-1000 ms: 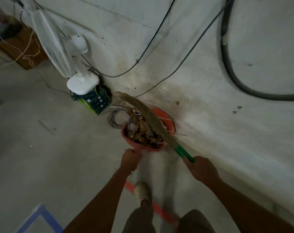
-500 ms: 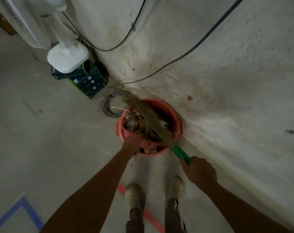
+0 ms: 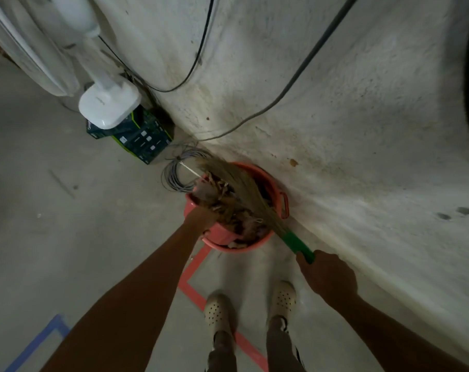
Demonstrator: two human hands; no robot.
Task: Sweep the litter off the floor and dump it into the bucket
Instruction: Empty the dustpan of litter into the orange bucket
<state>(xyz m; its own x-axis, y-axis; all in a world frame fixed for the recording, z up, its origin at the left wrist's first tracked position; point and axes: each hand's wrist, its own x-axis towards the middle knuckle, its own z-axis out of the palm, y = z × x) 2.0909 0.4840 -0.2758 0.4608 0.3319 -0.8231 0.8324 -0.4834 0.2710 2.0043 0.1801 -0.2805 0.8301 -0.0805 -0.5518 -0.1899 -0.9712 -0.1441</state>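
We see right hand (image 3: pixel 326 276), fingers closed on broom (image 3: pixel 244 194), whose long axis slants up-left over bucket (image 3: pixel 244 247) w/ litter (image 3: pixel 222 202); left hand (image 3: pixel 201 220) is at near rim, grip unclear.

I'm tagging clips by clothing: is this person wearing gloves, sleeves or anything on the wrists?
No. The left forearm and right forearm are bare to the frame's edge, with no sleeve in view. The left hand and right hand are ungloved. No watch, band or ring shows, though the light is dim.
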